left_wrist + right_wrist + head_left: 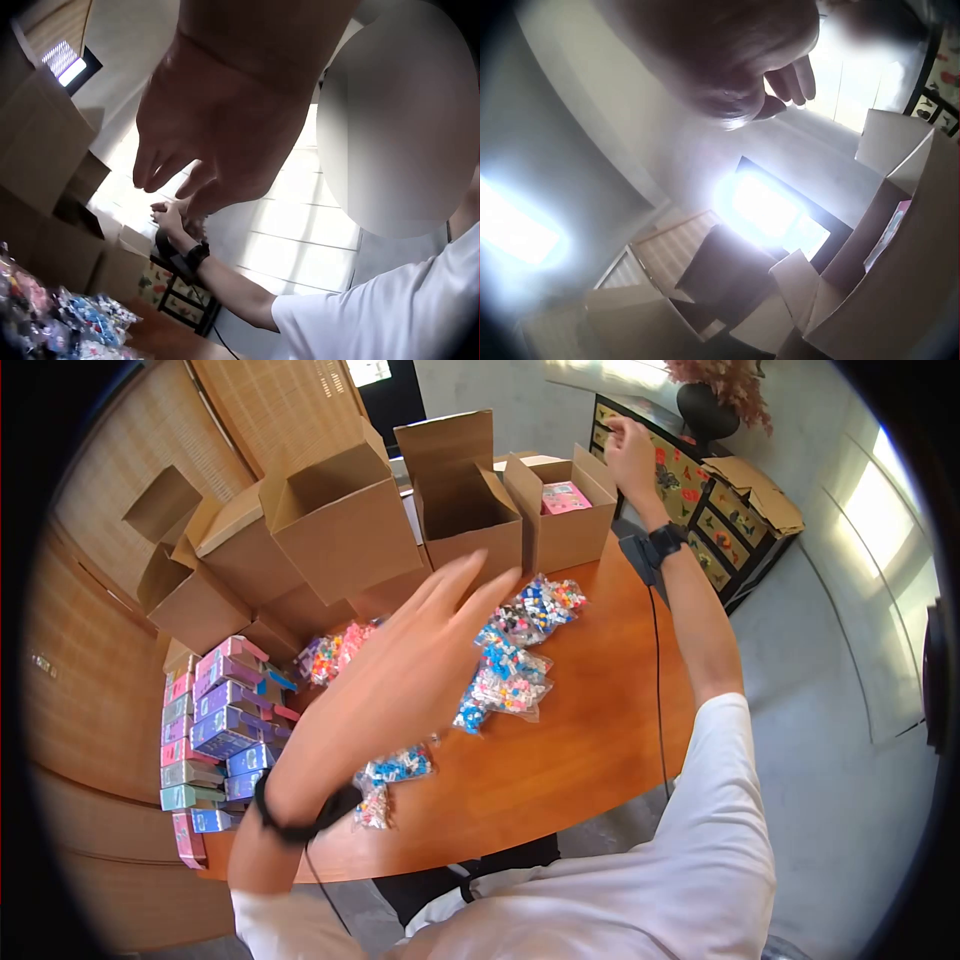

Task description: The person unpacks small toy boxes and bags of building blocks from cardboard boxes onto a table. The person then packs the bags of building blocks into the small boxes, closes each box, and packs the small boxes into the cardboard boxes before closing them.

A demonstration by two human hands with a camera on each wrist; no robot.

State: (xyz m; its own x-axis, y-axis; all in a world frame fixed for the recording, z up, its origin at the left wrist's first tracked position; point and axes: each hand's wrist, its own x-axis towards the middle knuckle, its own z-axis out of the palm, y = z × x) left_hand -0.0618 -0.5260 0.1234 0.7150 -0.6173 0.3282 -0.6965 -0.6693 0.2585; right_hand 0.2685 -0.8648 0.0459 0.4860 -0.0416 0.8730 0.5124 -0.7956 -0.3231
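Hovering over the table (600, 680), the left hand (395, 660) is released; bags of coloured pieces (510, 678) lie at its 3 o'clock. The right hand (634, 460), at 1 o'clock, is loosely curled, empty. Tabletop extends from the bags to its curved edge at 4 o'clock; print on the small boxes (225, 728), 8 to 9 o'clock, is illegible

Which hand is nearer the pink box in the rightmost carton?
Right. The right hand is raised to the right of the pink box; the left hand is farther off, to its left over the table.
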